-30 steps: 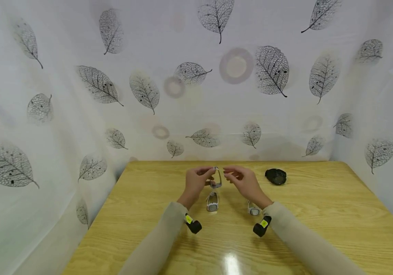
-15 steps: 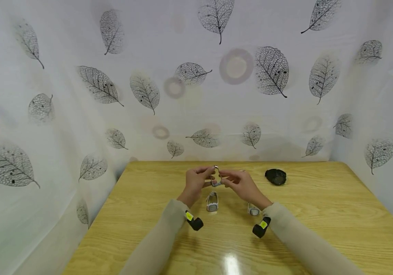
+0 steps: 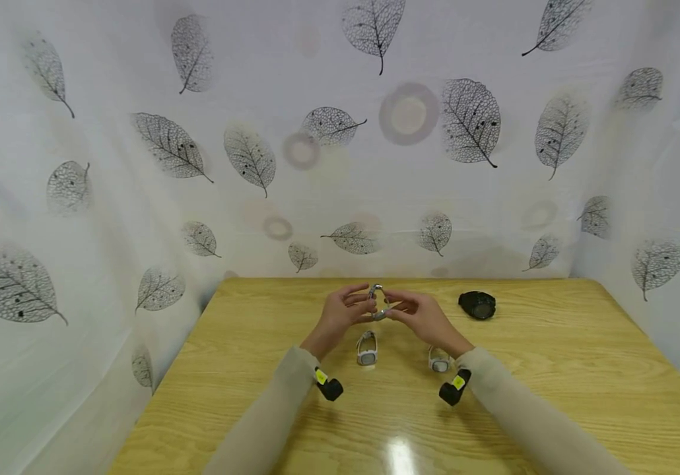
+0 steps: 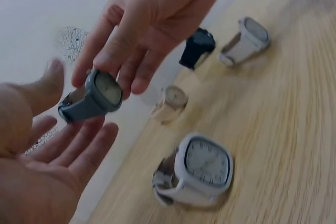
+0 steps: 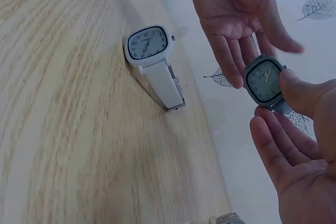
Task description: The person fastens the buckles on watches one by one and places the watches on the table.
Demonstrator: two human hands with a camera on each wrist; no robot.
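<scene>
A grey-green wristwatch with a squarish pale dial is held up above the table. My right hand pinches its case between thumb and fingers. My left hand is beside the strap with its thumb lifted away and fingers extended; in the left wrist view those fingers lie close under the strap, and I cannot tell whether they touch it. Nearest below the hands, a white wristwatch stands on the table. Another white wristwatch is partly hidden by my right wrist.
A black wristwatch lies on the wooden table to the right. A small beige wristwatch shows in the left wrist view. Behind the table hangs a white curtain printed with leaves.
The right hand has come in from apart and taken hold of the grey-green watch. The left hand, which pinched it earlier, has loosened its fingers and thumb. The watch has turned slightly.
</scene>
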